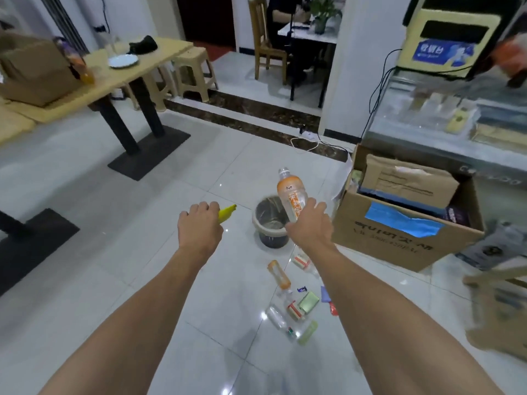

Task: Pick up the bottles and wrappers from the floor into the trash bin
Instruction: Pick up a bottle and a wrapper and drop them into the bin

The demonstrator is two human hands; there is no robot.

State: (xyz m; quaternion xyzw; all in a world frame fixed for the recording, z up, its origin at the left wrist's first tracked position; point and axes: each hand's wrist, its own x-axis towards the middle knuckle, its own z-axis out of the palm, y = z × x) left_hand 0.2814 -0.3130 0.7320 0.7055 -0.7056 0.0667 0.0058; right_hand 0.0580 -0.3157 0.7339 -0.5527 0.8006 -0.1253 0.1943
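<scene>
My right hand (309,223) grips a clear bottle with an orange label (291,195), held upright just above the right rim of the round trash bin (258,223). My left hand (199,226) is closed on a yellow wrapper (227,212), left of the bin. On the floor nearer to me lie an orange-capped bottle (279,274), a clear bottle (275,317), a red-and-white labelled bottle (295,309), a green wrapper (308,302), a pale green wrapper (308,332), a small purple wrapper (301,289) and a blue and a red wrapper (328,299) partly hidden by my right arm.
An open cardboard box (399,232) stands right of the bin, before a glass counter (445,115). A table with black legs (125,69) and plastic stools (194,72) are at the far left. A power strip and cable (306,138) lie on the floor beyond. A person sits at the far table.
</scene>
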